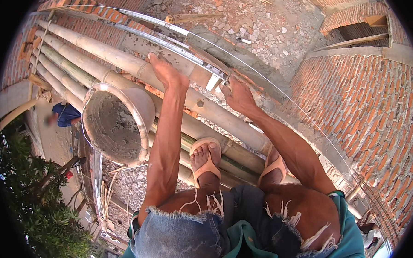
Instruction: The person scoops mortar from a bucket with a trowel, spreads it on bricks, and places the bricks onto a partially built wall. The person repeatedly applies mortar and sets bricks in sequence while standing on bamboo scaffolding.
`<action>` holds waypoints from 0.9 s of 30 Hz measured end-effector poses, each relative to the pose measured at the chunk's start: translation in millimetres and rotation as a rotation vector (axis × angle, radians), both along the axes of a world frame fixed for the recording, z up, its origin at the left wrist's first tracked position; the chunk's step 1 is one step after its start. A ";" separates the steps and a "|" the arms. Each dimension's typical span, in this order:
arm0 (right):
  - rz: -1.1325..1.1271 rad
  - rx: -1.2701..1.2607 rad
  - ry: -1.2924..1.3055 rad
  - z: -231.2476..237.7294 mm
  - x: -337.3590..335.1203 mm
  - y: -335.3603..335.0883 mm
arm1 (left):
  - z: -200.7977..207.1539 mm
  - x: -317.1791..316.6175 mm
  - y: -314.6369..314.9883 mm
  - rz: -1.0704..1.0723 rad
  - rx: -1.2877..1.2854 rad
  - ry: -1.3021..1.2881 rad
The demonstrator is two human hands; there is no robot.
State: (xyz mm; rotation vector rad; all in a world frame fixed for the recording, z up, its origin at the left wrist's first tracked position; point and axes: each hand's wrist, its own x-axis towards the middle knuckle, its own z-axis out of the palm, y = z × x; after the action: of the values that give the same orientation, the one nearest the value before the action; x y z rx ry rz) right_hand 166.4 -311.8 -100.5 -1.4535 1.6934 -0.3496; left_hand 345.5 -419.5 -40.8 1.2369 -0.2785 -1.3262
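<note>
My left hand (168, 74) reaches over the bamboo poles (207, 108) to the near side of a narrow wall. Its fingers are stretched out and nothing shows in them. My right hand (239, 97) is closed beside the near end of a long silver metal bar (166, 45) lying along the wall top. What its fingers grip is too small to make out. A small pale flat piece (212, 82) sits just left of these fingers. To the left of my left forearm, a round bucket (142, 105) with grey mortar (112, 125) inside rests by the poles.
My sandalled feet (206, 159) stand on the bamboo poles. A thin taut string (259, 71) runs above the wall. Rubble ground (248, 24) lies beyond, with a brick wall (355, 103) at right. Far below left are a person in blue (66, 114) and leafy branches (42, 205).
</note>
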 end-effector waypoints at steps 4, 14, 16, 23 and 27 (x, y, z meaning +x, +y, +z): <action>-0.010 -0.020 0.005 -10.4 -26.5 26.3 | -17.1 7.2 3.7 -0.009 -0.029 -0.073; -0.001 -0.107 -0.060 21.8 -116.3 94.3 | -25.4 -4.3 6.0 -0.063 0.037 -0.190; -0.025 0.064 -0.037 37.5 -137.5 110.3 | -22.8 -0.1 6.0 -0.065 0.043 -0.157; -0.076 0.230 0.116 105.3 -157.0 158.7 | -29.3 15.4 13.5 -0.067 0.077 -0.240; 0.020 0.213 0.126 142.9 -150.4 178.3 | -27.2 15.2 26.0 -0.148 -0.015 -0.369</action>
State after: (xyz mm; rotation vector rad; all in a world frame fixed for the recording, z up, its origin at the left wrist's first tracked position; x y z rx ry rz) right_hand 16.0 -133.5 42.4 -1.3573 1.7558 -0.0641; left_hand 360.7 -393.4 -68.0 1.4686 -0.6506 -1.2104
